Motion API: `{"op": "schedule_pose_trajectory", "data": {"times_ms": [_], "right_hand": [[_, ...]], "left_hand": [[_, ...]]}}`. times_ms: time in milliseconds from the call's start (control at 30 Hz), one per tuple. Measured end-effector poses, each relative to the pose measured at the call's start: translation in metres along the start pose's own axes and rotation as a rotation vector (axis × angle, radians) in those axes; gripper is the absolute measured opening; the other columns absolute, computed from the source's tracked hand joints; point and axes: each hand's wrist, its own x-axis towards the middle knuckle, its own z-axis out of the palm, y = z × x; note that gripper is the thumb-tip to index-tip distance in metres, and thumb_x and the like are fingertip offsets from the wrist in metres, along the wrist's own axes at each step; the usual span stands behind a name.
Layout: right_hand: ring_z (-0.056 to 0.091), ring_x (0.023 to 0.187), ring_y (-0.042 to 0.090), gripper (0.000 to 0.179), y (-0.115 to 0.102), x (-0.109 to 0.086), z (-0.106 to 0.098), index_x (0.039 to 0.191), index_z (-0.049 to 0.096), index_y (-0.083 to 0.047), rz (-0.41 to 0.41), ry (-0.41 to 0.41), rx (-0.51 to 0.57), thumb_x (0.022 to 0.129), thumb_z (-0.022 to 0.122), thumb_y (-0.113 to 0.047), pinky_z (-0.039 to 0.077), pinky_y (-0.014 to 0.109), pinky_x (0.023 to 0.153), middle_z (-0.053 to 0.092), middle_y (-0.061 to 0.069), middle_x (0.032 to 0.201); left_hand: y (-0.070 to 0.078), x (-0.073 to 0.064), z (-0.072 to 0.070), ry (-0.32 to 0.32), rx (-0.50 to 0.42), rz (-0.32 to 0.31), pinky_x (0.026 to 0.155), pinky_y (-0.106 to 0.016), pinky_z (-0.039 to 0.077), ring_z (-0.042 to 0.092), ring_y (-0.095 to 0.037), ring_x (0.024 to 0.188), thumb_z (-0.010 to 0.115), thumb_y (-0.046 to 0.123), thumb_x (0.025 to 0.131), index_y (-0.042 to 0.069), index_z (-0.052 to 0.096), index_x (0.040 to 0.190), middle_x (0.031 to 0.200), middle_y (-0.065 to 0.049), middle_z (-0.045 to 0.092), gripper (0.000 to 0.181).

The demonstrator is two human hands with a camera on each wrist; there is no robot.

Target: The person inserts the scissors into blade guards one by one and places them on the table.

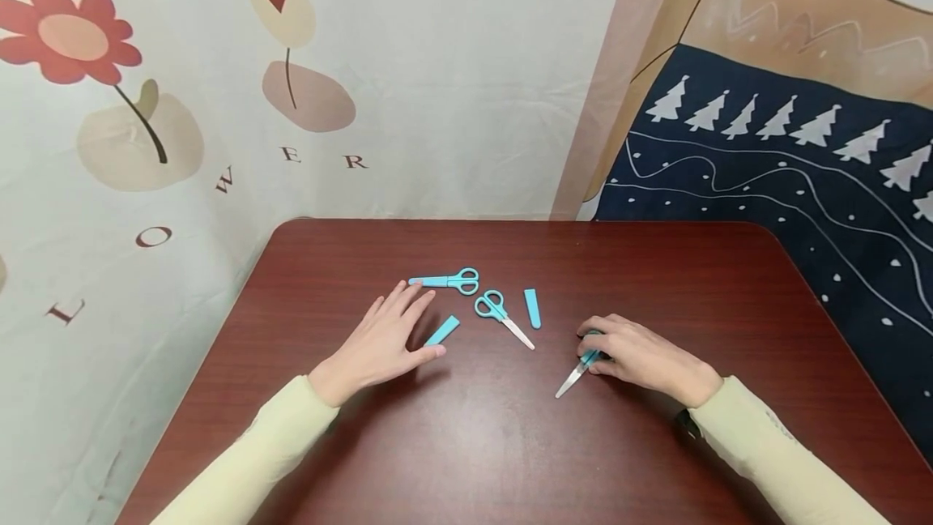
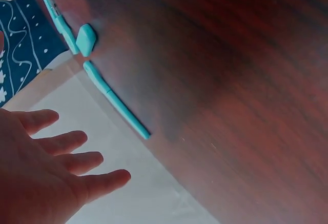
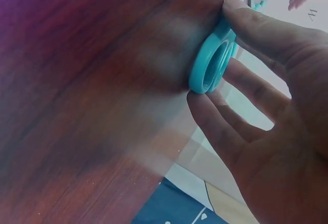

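Observation:
My right hand [image 1: 634, 351] grips small turquoise-handled scissors [image 1: 574, 377], blades bare and pointing toward the near left. In the right wrist view, thumb and fingers close on the turquoise handle [image 3: 202, 70]. My left hand [image 1: 382, 339] is spread with fingers extended and holds nothing. Nearest to it is a turquoise blade cover [image 1: 443, 330], partly hidden behind the thumb side. Past its fingertips lie scissors with a covered blade [image 1: 437, 281]. In the middle, a second bare-bladed pair of scissors [image 1: 503, 317] lies beside another turquoise cover [image 1: 533, 309].
All these items lie on a dark reddish-brown table [image 1: 466, 460] with rounded far corners. Behind its far edge hangs a pale curtain [image 1: 452, 87] printed with flowers and letters. A navy cloth with white trees [image 1: 773, 152] hangs at the right.

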Motion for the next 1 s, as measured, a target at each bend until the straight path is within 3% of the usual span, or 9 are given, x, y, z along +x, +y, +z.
{"op": "schedule_pose_trajectory", "data": {"times_ms": [200, 433, 733, 1000], "right_hand": [[0.061, 0.101, 0.019, 0.023, 0.0, -0.002, 0.001, 0.102, 0.076, -0.017, -0.028, 0.025, -0.041, 0.083, 0.088, -0.014, 0.057, 0.033, 0.084, 0.065, 0.004, 0.118], [0.061, 0.102, 0.018, 0.025, -0.003, -0.006, 0.001, 0.105, 0.075, -0.019, 0.001, 0.039, -0.051, 0.084, 0.088, -0.015, 0.057, 0.033, 0.084, 0.065, 0.003, 0.119], [0.059, 0.106, 0.017, 0.024, -0.005, -0.01, -0.001, 0.108, 0.075, -0.018, 0.053, 0.034, -0.028, 0.087, 0.086, -0.019, 0.057, 0.032, 0.087, 0.064, 0.003, 0.122], [0.059, 0.106, 0.016, 0.023, -0.005, -0.012, -0.002, 0.107, 0.075, -0.019, 0.036, 0.063, -0.027, 0.087, 0.086, -0.017, 0.057, 0.032, 0.086, 0.064, 0.003, 0.122]], "left_hand": [[-0.003, 0.011, 0.005, -0.007, -0.01, 0.065, 0.115, -0.062, 0.034, 0.033, -0.039, 0.15, 0.071, 0.059, 0.092, 0.004, 0.044, 0.156, 0.161, -0.019, 0.038, 0.089], [-0.005, 0.022, 0.009, -0.007, 0.004, 0.128, 0.109, -0.058, 0.042, 0.046, -0.034, 0.142, 0.074, 0.058, 0.09, 0.004, 0.051, 0.151, 0.154, -0.016, 0.049, 0.085], [-0.005, 0.031, 0.015, -0.069, 0.019, 0.12, 0.097, -0.049, 0.051, 0.058, -0.033, 0.118, 0.079, 0.054, 0.087, 0.006, 0.059, 0.144, 0.137, -0.011, 0.06, 0.077], [-0.01, 0.04, 0.016, -0.12, -0.079, 0.111, 0.086, -0.037, 0.05, 0.055, -0.024, 0.1, 0.088, 0.038, 0.083, 0.007, 0.071, 0.13, 0.118, -0.006, 0.062, 0.059]]}}
